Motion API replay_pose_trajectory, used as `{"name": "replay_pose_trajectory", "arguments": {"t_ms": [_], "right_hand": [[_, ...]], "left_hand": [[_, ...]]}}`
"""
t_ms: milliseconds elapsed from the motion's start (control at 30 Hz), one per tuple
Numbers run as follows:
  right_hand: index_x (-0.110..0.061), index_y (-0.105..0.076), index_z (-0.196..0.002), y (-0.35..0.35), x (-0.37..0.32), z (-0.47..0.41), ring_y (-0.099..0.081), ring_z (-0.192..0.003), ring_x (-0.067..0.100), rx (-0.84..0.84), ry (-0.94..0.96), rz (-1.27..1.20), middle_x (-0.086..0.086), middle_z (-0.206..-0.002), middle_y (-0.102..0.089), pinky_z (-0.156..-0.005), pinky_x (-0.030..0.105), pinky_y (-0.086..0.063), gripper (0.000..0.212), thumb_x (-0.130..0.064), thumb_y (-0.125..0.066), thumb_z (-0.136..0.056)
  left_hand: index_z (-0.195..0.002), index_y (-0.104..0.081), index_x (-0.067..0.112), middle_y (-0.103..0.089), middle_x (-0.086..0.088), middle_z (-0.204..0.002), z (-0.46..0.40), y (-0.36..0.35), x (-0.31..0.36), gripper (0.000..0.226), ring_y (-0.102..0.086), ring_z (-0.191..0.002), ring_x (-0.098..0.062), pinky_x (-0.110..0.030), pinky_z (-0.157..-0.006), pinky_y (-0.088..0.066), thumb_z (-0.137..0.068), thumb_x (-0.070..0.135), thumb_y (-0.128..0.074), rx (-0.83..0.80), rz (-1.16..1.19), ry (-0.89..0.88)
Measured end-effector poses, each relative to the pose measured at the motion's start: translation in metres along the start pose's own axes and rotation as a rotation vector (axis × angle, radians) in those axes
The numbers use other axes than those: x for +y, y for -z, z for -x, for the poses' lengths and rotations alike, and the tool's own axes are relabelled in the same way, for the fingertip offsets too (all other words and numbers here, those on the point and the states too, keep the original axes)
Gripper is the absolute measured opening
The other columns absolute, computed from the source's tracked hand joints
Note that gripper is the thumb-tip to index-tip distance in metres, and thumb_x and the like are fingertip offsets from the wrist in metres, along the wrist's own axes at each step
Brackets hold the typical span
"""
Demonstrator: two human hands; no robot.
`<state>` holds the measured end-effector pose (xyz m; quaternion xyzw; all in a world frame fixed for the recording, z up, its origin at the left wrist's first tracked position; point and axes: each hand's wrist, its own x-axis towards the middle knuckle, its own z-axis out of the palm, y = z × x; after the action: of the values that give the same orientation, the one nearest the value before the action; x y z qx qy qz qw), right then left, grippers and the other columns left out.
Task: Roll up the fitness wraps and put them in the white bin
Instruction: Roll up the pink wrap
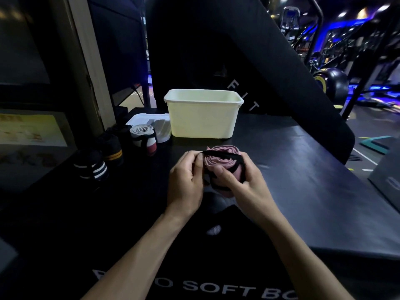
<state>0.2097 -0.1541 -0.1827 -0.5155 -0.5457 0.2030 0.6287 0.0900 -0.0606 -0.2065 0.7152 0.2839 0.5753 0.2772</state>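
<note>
My right hand grips the rolled pink wrap from the right. My left hand pinches its black strap at the roll's left, near the white bin.

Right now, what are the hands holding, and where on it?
Both hold the pink roll. The right hand grips its side; the left hand pinches the black strap stretched over its top.

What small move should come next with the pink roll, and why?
Probably press the black strap down across the pink wrap to fasten the roll. The left hand pinches the strap's end over the coil, the right hand grips the roll, and the white bin stands open just behind.
</note>
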Motion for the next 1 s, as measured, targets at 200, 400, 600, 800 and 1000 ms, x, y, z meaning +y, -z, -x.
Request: {"name": "replay_pose_trajectory", "arguments": {"t_ms": [200,400,600,800,1000], "right_hand": [[-0.019,-0.063,-0.117,0.01,0.004,0.002,-0.068,-0.094,0.011,-0.05,-0.056,-0.105,-0.002,-0.103,-0.072,-0.072,0.032,-0.058,0.039,-0.037,-0.077,-0.085],[-0.007,-0.062,-0.118,0.021,0.0,0.002,-0.063,-0.079,0.003,-0.191,-0.038,-0.141,-0.006,-0.091,-0.069,-0.065,0.014,-0.05,0.034,-0.019,-0.067,-0.086],[-0.012,-0.062,-0.124,0.019,0.012,0.0,-0.071,-0.101,0.015,-0.123,-0.145,-0.128,0.006,-0.114,-0.072,-0.073,0.03,-0.061,0.046,-0.033,-0.072,-0.085],[-0.023,-0.058,-0.119,0.015,0.008,-0.009,-0.072,-0.086,0.014,0.05,-0.238,-0.184,0.0,-0.106,-0.073,-0.074,0.039,-0.059,0.035,-0.042,-0.059,-0.09],[-0.014,-0.06,-0.119,0.015,0.004,0.001,-0.071,-0.096,0.01,-0.024,-0.102,-0.049,0.002,-0.106,-0.074,-0.079,0.023,-0.055,0.044,-0.031,-0.079,-0.083]], "left_hand": [[-0.1,-0.071,0.013,-0.074,0.006,-0.088,-0.003,0.009,0.0,0.025,-0.068,-0.079,-0.003,-0.018,-0.071,-0.053,-0.103,0.025,-0.049,-0.121,0.037,-0.011],[-0.099,-0.069,0.001,-0.072,-0.001,-0.083,-0.009,0.009,0.003,0.019,-0.064,-0.073,-0.004,-0.019,-0.065,-0.052,-0.106,0.006,-0.053,-0.328,0.411,0.332],[-0.101,-0.072,0.011,-0.075,0.005,-0.089,-0.01,0.008,-0.007,0.016,-0.066,-0.081,-0.004,-0.022,-0.072,-0.053,-0.105,0.011,-0.057,-0.288,0.262,0.221],[-0.094,-0.07,0.013,-0.071,0.009,-0.076,0.009,0.002,0.013,0.006,-0.065,-0.07,0.003,-0.01,-0.063,-0.046,-0.098,0.01,-0.065,-0.094,0.037,0.056],[-0.09,-0.071,0.017,-0.072,0.012,-0.075,0.006,0.01,0.009,0.011,-0.069,-0.068,-0.002,-0.024,-0.063,-0.056,-0.097,0.024,-0.066,-0.134,0.056,0.011]]}}
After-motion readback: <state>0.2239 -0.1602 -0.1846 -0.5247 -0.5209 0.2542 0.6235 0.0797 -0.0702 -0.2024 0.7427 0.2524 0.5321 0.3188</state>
